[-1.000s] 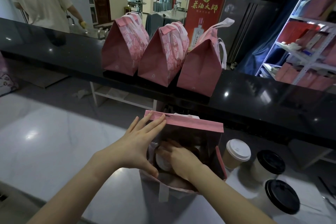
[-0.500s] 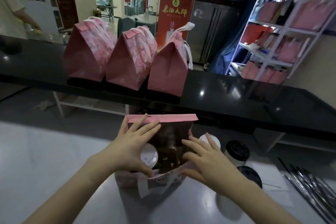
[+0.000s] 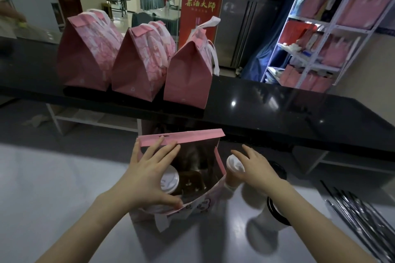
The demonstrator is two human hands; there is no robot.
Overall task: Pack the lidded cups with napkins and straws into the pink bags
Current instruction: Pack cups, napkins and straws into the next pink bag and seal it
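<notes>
An open pink bag [image 3: 181,137] stands on a glossy white counter [image 3: 64,177] between our two hands, its paper walls thin and creased, with a flat folded flap along the far rim. Inside it, low on the left, sits a cup with a round white plastic lid [image 3: 170,179], beside something dark brown that we cannot make out.

Our left hand [image 3: 147,177] stretches wide across the bag's mouth, fingertips flat on the far flap and the thumb on the near rim. Just right of the bag stands a second white-lidded cup [image 3: 234,163], its body tan. Our right hand [image 3: 256,168] lies over it, fingers spread and almost straight on the lid; the thumb is hidden.

Two black-lidded cups [image 3: 280,172] stand near the right forearm, one partly under it. Thin dark straws [image 3: 359,209] lie in a loose bundle at the right edge. On the polished black counter [image 3: 277,109] behind, three closed pink bags [image 3: 141,64] stand side by side, tops folded to a peak, white ribbon handles drooping.
</notes>
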